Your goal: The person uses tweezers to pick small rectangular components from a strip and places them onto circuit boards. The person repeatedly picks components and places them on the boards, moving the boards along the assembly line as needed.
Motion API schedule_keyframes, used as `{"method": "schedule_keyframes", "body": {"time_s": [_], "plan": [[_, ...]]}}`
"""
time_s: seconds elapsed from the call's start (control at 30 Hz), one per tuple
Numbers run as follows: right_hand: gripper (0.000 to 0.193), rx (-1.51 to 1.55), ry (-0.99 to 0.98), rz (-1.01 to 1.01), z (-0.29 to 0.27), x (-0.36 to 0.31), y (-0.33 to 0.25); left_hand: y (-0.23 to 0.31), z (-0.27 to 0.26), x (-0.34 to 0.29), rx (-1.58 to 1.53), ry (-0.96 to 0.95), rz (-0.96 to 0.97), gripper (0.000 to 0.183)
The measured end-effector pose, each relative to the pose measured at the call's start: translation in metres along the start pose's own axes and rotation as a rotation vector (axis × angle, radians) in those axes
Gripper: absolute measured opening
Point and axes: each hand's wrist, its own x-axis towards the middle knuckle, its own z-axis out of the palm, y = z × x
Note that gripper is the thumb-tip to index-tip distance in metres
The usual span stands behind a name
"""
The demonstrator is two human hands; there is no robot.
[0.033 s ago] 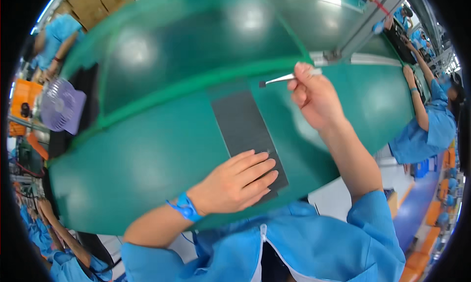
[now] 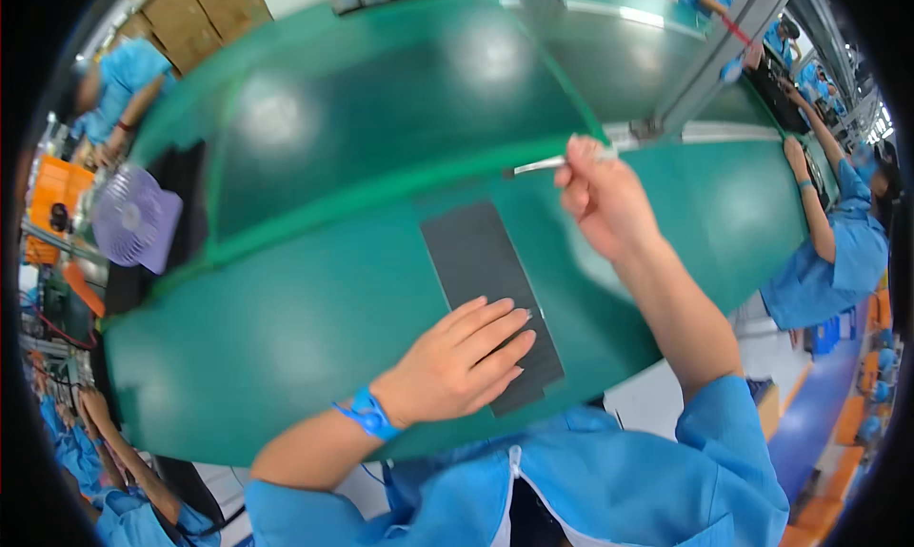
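Head view, near to far. Blue jacket [image 2: 628,461] of the wearer lies along the near edge of the green desk [image 2: 276,347]. Left hand [image 2: 462,361]: open, palm down, fingers slightly spread, resting on the near half of a dark grey strip [image 2: 481,252]; blue band [image 2: 369,414] at the wrist. Strip lies flat, its near end by the desk's near edge, its far end short of the far edge, slightly skewed to the left. Right hand [image 2: 607,197]: closed, thumb and fingers pinching slim tweezers [image 2: 545,166] near the desk's far edge, tip pointing left. Small dark piece [image 2: 509,174] shows at the tip; too small to identify. Bright green band [image 2: 381,185] runs along the far edge. Purple fan [image 2: 162,242] stands by the left end, orange bin [image 2: 55,199] behind it. At the right end, a co-worker in blue [image 2: 828,266] has arms stretched forward. Farther off: a grey metal post [image 2: 709,61], tilted in view, and, past the far left corner, cardboard boxes [image 2: 214,9].
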Motion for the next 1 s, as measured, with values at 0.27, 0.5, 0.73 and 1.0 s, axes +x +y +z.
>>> {"method": "schedule_keyframes", "body": {"time_s": [0.27, 0.5, 0.73, 1.0], "plan": [[0.018, 0.205, 0.031, 0.042, -0.014, 0.011, 0.035, -0.007, -0.014, -0.005, 0.150, -0.105, -0.331, 0.060], [0.018, 0.236, 0.031, 0.032, -0.013, 0.015, 0.032, -0.014, -0.012, -0.007, 0.116, -0.168, -0.323, 0.055], [0.015, 0.180, 0.042, 0.034, -0.009, 0.012, 0.033, -0.012, -0.011, -0.011, 0.099, -0.133, -0.323, 0.051], [0.013, 0.244, 0.010, -0.005, -0.019, 0.029, 0.038, -0.017, -0.004, -0.020, 0.112, -0.092, -0.275, 0.047]]}}
